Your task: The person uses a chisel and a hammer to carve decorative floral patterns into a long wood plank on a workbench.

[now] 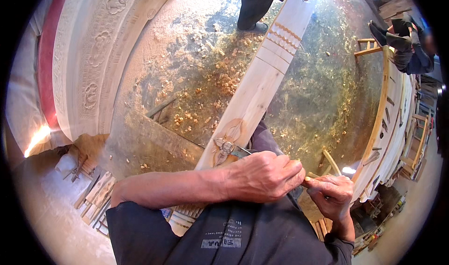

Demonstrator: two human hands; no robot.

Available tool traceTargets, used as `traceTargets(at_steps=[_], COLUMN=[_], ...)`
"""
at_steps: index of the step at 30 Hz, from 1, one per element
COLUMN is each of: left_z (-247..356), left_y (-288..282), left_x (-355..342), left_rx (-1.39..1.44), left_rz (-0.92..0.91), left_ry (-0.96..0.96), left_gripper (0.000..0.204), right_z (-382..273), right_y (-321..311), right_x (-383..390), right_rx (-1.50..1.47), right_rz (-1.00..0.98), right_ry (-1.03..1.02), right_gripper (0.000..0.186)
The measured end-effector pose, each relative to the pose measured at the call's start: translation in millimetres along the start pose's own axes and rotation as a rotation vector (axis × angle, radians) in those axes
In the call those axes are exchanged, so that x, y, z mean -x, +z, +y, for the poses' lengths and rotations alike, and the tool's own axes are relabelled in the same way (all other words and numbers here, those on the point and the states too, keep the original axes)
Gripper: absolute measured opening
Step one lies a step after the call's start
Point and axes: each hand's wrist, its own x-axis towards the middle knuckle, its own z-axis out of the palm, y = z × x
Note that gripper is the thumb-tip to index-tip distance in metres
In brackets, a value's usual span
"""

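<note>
A long pale wooden board (259, 89) runs from my lap away to the far right. Carved into its near part is a flower pattern (228, 147), its petals outlined in brown. My left hand (266, 176) is closed round a carving chisel, and the metal blade (241, 152) points left onto the flower's centre. To the right, my right hand (331, 190) is closed on the chisel's other end, fingertips close to my left hand. Most of the handle is hidden by my fingers.
Wood shavings (229, 80) litter the floor. A large carved panel (100, 50) stands at the left. Someone's leg (256, 7) is beside the board's far part; another person (407, 45) sits far right. Along the right, a long bench (374, 138) carries hand tools.
</note>
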Motion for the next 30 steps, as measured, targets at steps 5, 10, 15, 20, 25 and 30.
traceTargets(at_steps=[5,10,15,20,25,30], left_z=[0.3,-4.3,-7.3,-8.1,-3.0,9.3], left_y=[1.0,0.0,-3.3,-3.1,-8.5,-16.2], left_x=[0.8,-3.2,-7.2,-7.5,-1.4,12.9], left_rx=[0.013,-0.055,-0.108,-0.147,-0.168,-0.305], left_rz=[0.009,0.044,0.09,0.124,0.085,0.246], left_ry=[-0.017,-0.025,-0.104,-0.092,0.041,0.258], left_gripper=[0.036,0.052,0.063,0.062,0.056,0.045], right_z=[0.8,6.1,18.0,17.7,-12.5,-42.0], right_y=[-4.0,-32.5,-55.9,-60.0,-44.6,-8.1], right_x=[-5.9,-44.2,-92.9,-97.3,-51.4,7.5], right_rx=[-0.014,0.019,-0.057,-0.062,0.029,-0.012], right_rz=[-0.013,-0.142,-0.252,-0.281,-0.159,0.039], right_ry=[-0.012,-0.039,-0.105,-0.134,-0.044,-0.056], right_gripper=[0.037,0.04,0.041,0.039,0.044,0.042])
